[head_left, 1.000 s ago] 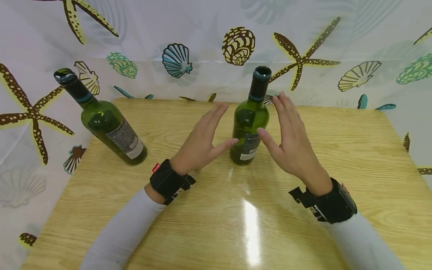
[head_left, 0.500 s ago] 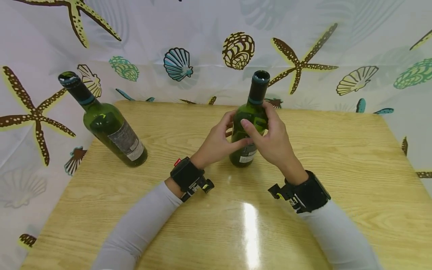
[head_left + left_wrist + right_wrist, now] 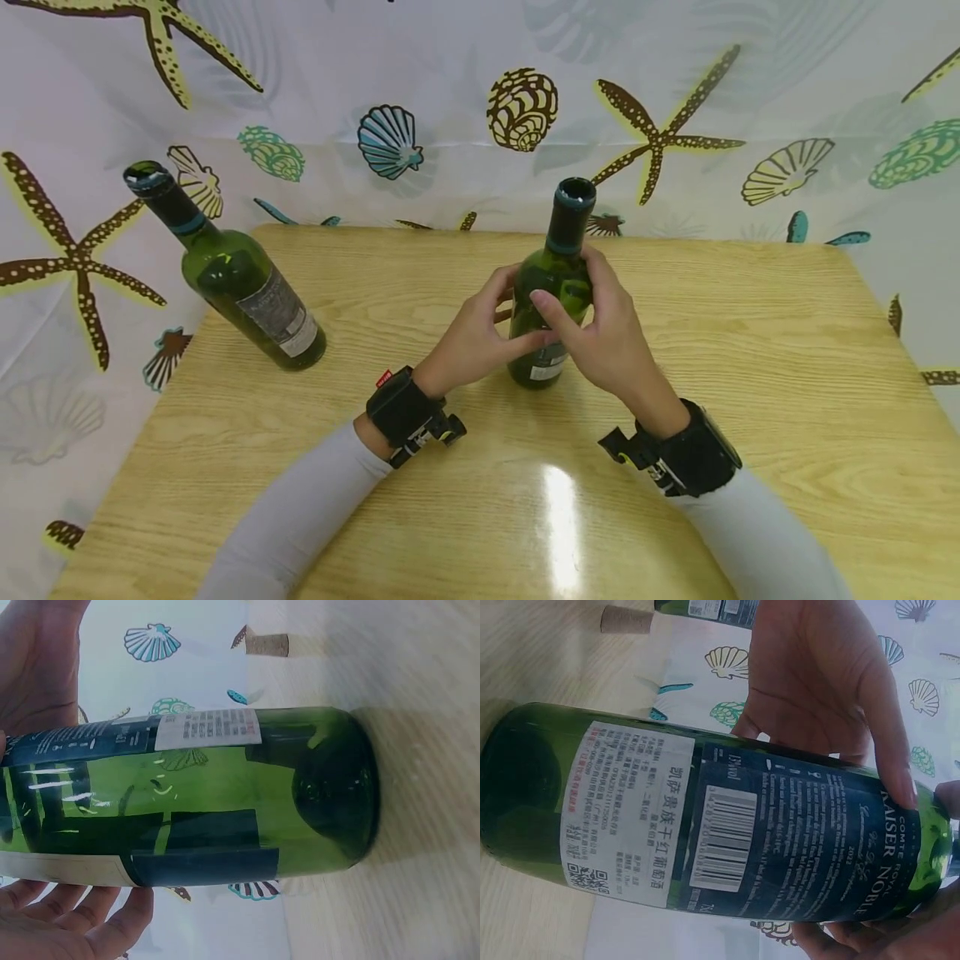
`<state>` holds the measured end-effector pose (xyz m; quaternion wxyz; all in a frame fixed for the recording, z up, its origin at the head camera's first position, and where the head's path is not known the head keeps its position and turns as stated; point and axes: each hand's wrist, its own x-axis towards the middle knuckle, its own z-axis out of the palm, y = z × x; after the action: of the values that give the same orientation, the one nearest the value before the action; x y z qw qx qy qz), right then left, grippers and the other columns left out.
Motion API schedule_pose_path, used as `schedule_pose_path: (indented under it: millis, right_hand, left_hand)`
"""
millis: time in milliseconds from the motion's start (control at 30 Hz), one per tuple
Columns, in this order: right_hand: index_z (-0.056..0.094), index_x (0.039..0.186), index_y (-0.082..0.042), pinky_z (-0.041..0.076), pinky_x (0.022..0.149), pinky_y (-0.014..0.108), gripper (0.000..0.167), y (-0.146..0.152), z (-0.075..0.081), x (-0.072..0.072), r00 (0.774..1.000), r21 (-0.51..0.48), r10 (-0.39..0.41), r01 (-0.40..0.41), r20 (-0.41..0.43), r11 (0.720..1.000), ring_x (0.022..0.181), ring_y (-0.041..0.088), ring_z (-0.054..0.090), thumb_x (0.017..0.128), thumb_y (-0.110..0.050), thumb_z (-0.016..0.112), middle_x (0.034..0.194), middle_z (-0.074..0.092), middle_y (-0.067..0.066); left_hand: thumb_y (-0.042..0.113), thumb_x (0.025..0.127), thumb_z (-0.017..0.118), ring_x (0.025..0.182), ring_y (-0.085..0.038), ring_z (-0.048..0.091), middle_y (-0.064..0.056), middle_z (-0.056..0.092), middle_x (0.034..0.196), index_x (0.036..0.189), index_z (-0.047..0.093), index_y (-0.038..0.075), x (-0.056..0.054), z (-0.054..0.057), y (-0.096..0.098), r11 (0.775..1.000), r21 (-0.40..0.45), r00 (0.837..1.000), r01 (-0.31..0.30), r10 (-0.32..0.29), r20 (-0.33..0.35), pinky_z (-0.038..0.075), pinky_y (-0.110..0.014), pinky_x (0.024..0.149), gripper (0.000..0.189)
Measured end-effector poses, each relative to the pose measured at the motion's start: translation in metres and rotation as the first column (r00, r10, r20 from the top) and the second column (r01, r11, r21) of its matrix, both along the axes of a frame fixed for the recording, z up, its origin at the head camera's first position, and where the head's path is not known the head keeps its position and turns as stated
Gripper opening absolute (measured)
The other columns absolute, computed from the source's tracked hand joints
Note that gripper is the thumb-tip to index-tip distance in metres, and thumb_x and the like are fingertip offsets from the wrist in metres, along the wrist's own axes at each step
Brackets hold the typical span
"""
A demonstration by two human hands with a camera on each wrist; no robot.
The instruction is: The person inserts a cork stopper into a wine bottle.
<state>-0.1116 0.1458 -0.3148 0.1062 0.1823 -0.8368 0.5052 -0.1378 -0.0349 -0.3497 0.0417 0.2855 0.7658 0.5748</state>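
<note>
A green wine bottle (image 3: 538,268) stands near the middle of the table, its dark neck uncorked. My left hand (image 3: 471,343) grips its body from the left, fingers round the far side and thumb across the front. From the right, my right hand (image 3: 613,343) holds it higher up, with the thumb over the shoulder. The white and dark back label (image 3: 727,825) faces me in the right wrist view. In the left wrist view the bottle's base (image 3: 345,787) is right at the tabletop.
A second green wine bottle (image 3: 243,283) stands at the table's left side. Corks lie on the wooden table (image 3: 750,375), such as one cork (image 3: 267,645) in the left wrist view and a cork (image 3: 626,620) in the right. A shell-patterned curtain (image 3: 450,67) hangs behind.
Both hands, open beside the bottle a second ago, closed round it by half a second ago. Since then the bottle has come slightly nearer to me. The left bottle stays put.
</note>
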Motion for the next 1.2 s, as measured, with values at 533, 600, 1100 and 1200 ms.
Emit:
schedule_pose_path:
  millis: [533,600,1100,1200]
  right_hand:
    - [0.044,0.139,-0.005,0.047,0.091,0.046,0.053,0.006,0.006,0.035,0.994,0.045,0.107,-0.108,0.013,0.993,0.11,0.024,0.058,0.094,-0.023,0.065,0.124,0.058,0.011]
    - [0.045,0.138,-0.005,0.046,0.091,0.047,0.051,0.008,0.008,0.039,0.992,0.063,0.125,-0.126,0.015,0.99,0.111,0.023,0.058,0.094,-0.023,0.065,0.123,0.058,0.009]
    - [0.036,0.15,-0.013,0.024,0.114,0.049,0.062,0.02,0.011,0.039,0.897,0.036,0.44,-0.438,-0.041,0.898,0.142,0.026,0.03,0.094,-0.013,0.064,0.151,0.041,0.003]
    - [0.036,0.15,-0.012,0.022,0.114,0.049,0.062,0.022,0.01,0.038,0.89,0.032,0.455,-0.454,-0.041,0.891,0.143,0.026,0.029,0.094,-0.013,0.063,0.152,0.039,0.004]
  left_hand:
    - [0.016,0.082,0.08,0.129,-0.016,0.044,-0.002,0.048,0.138,0.15,0.031,0.018,0.031,-0.003,-0.018,0.995,0.02,0.995,0.095,-0.096,0.026,0.043,-0.048,0.101,0.084]
    - [0.019,0.083,0.08,0.132,-0.017,0.041,-0.002,0.043,0.143,0.152,0.025,0.018,0.03,-0.004,-0.021,0.99,0.014,0.99,0.141,-0.141,0.025,0.042,-0.048,0.103,0.089]
    - [0.042,0.079,0.081,0.132,-0.02,0.043,-0.011,0.046,0.141,0.147,0.031,0.006,0.02,-0.018,-0.019,0.841,0.124,0.837,0.526,-0.538,0.099,0.031,-0.042,0.111,0.092]
    - [0.02,0.082,0.081,0.131,-0.02,0.045,-0.012,0.047,0.139,0.146,0.03,0.006,0.023,-0.02,-0.015,0.846,0.13,0.846,0.516,-0.528,0.076,0.032,-0.04,0.111,0.083]
